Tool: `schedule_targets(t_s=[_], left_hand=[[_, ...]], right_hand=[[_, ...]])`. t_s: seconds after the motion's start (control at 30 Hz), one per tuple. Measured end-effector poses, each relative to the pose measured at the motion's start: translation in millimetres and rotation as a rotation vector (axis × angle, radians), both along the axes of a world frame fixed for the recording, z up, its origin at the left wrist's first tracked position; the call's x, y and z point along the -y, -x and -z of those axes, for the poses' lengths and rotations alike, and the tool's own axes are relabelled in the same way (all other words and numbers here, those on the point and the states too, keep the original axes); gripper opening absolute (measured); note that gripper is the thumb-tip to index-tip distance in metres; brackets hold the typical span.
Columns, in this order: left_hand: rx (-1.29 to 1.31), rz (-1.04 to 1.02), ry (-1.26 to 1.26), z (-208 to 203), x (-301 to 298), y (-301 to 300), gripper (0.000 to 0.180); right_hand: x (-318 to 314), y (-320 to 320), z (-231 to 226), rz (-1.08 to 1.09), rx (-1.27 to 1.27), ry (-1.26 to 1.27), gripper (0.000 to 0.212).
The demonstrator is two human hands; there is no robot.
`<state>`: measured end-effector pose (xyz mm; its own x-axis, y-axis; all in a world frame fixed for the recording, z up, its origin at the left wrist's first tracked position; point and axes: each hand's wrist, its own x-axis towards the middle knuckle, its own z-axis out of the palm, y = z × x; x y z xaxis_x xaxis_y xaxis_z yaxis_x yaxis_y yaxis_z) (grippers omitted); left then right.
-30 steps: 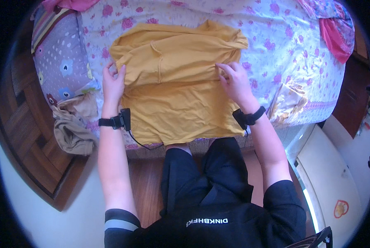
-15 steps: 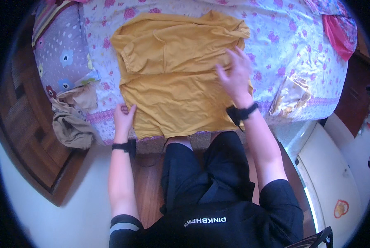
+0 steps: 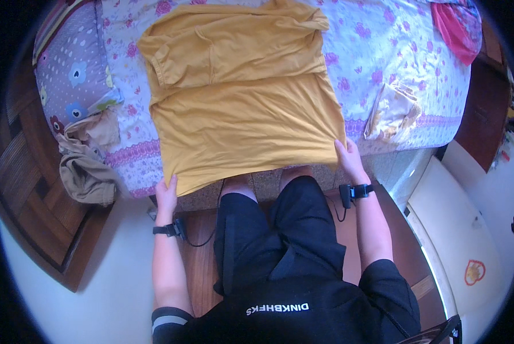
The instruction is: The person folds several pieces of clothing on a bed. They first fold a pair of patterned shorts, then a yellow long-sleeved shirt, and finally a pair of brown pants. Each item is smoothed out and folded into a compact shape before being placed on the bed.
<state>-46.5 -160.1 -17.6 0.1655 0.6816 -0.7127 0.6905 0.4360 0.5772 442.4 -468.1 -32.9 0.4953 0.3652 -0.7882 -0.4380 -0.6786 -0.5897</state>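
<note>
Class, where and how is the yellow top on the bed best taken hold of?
The yellow top is probably best pinched by its two near corners, from the person's side. It lies spread out, its near edge reaching past the bed, so both faces of the cloth look free there; the left hand and right hand grip near those corners.

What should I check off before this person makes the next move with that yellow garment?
1. Left hand holding the garment's near left corner: ok, fingers pinch the cloth.
2. Right hand holding the near right corner: ok, thumb and fingers are on it.
3. Yellow garment smooth: not ok, wrinkles run across the near part and a crease crosses the middle.
4. Pale cloth out of the way: ok, it lies apart, to the right.
5. Underside of the garment free of bunching: cannot tell, it is hidden.
</note>
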Motion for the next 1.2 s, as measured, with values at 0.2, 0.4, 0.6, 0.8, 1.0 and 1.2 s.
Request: schedule_targets(t_s=[0.2, 0.4, 0.6, 0.8, 1.0, 1.2], left_hand=[[-0.103, 0.101, 0.152, -38.7, 12.6, 22.3, 0.031], [-0.166, 0.197, 0.326, -41.2, 18.1, 46.3, 0.031], [-0.178, 0.225, 0.478, -40.9, 11.9, 53.7, 0.03], [-0.161, 0.243, 0.375, -61.4, -22.9, 19.2, 0.029], [-0.031, 0.351, 0.218, -82.5, -93.3, -39.9, 0.027], [-0.509, 0.916, 0.32, -43.7, -98.5, -42.6, 0.036]], right_hand=[[32.4, -1.0, -31.0, -0.324, -0.074, 0.108, 0.036], [53.4, 1.4, -38.9, -0.44, -0.159, 0.268, 0.029], [74.5, -3.6, -45.3, -0.515, -0.459, 0.331, 0.032], [63.6, -20.1, -59.2, -0.124, -0.487, 0.049, 0.038], [-1.8, -53.3, -64.2, -0.149, -0.315, -0.099, 0.041], [-18.6, -56.0, -33.6, -0.984, 0.024, 0.346, 0.021]])
